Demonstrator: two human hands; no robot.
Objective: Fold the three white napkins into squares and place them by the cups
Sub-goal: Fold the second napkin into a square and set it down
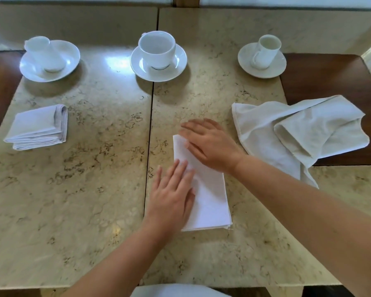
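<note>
A white napkin (210, 196) folded into a long rectangle lies on the marble table in front of me. My left hand (171, 196) presses flat on its left side with straight fingers. My right hand (208, 142) lies flat across its far end. A napkin folded into a square (38, 127) sits at the left, below the left cup and saucer (48, 57). A crumpled napkin (298, 133) lies at the right, below the right cup (266, 52). The middle cup (157, 52) stands on its saucer beyond my hands.
Two marble table tops (84, 189) meet at a seam (149, 146) running away from me. Dark wooden surfaces (330, 78) show at the right and far left. A white cloth (176, 291) shows at the bottom edge.
</note>
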